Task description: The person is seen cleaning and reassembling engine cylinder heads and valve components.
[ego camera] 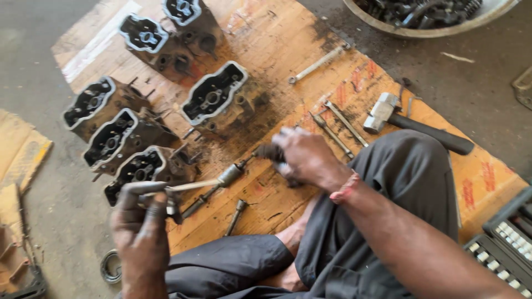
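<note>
Head view showed a person sitting on a sheet of cardboard (288, 50) laid on a concrete floor. The left hand (141, 224) was closed around the end of a thin metal rod (194, 185), which ran to the right and ended in a small socket piece (230, 174). The right hand (305, 158) was curled around a dark handle (269, 152) just beyond that socket; its fingers were blurred, so the exact hold was unclear. Several greasy engine heads (213, 99) lay on the cardboard above the hands, their open faces up. A hammer (413, 124) rested beside the person's knee, with two long rods (338, 127) next to it and a spanner (318, 63) farther up. A metal basin (426, 19) at the top edge held dark, oily engine parts. At the lower right, a black tool case (507, 241) stood open, with rows of sockets in its slots.
</note>
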